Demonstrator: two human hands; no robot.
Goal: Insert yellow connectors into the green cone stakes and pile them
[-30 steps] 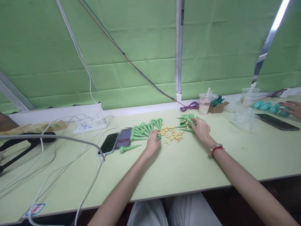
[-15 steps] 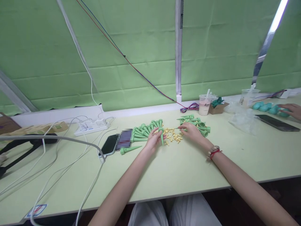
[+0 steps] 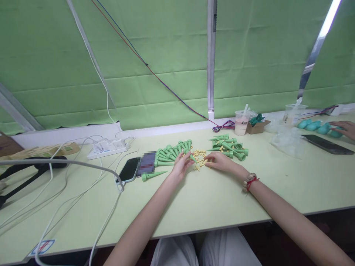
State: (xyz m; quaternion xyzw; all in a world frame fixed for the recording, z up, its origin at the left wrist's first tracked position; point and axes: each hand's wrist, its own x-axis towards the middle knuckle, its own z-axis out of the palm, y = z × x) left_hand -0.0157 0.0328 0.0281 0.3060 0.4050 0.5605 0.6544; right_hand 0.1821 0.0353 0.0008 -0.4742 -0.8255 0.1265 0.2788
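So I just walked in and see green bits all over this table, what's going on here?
A person sits at a pale green table. Their left hand holds one green plastic cone spike over a scatter of small yellow plastic pegs. The right hand rests with its fingertips in those pegs. A fanned row of green cones lies to the left, and a looser pile of green cones to the right. Another person's hand is at the far right edge.
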